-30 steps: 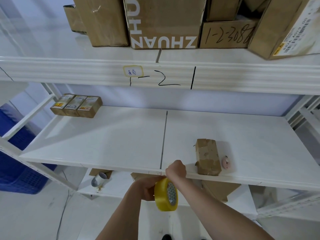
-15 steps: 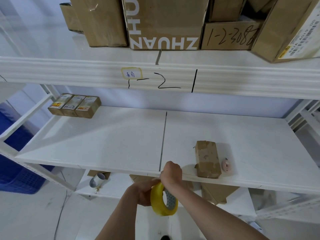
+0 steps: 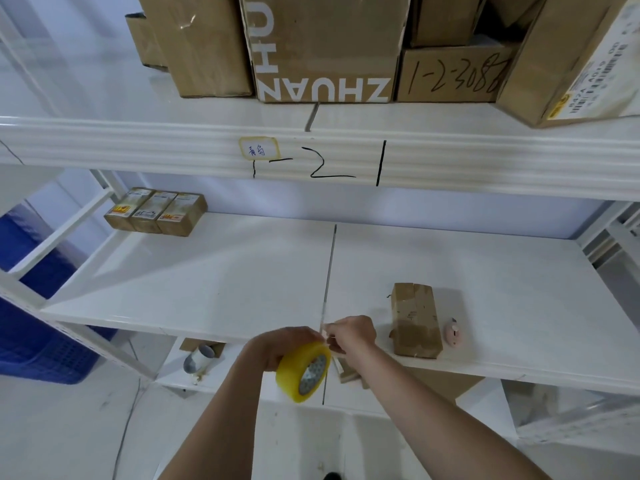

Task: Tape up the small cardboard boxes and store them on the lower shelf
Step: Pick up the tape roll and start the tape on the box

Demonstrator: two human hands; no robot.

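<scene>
Head view shows taping barely begun: left hand (image 3: 277,344) grips the tape roll (image 3: 304,372), right hand (image 3: 353,334) pinches its end, and 1 small box (image 3: 414,322) waits unstored on the middle shelf (image 3: 207,289).

Middle shelf (image 3: 242,271): the board is bare across its left and centre portions, from the front edge to the back wall, giving open passage. Obstacles are confined to two spots. Three small labelled boxes (image 3: 156,213) stand side by side, touching, in the far left corner. A small cardboard box (image 3: 414,320) lies near the front edge right of the centre seam, with a small pink object (image 3: 453,332) just beside it on the right. Right of that, the board is bare to the end frame.

Overhead, the upper shelf beam (image 3: 450,161) limits headroom. Both hands (image 3: 349,334) and the tape roll (image 3: 304,372) occupy the front edge at the seam.
</scene>
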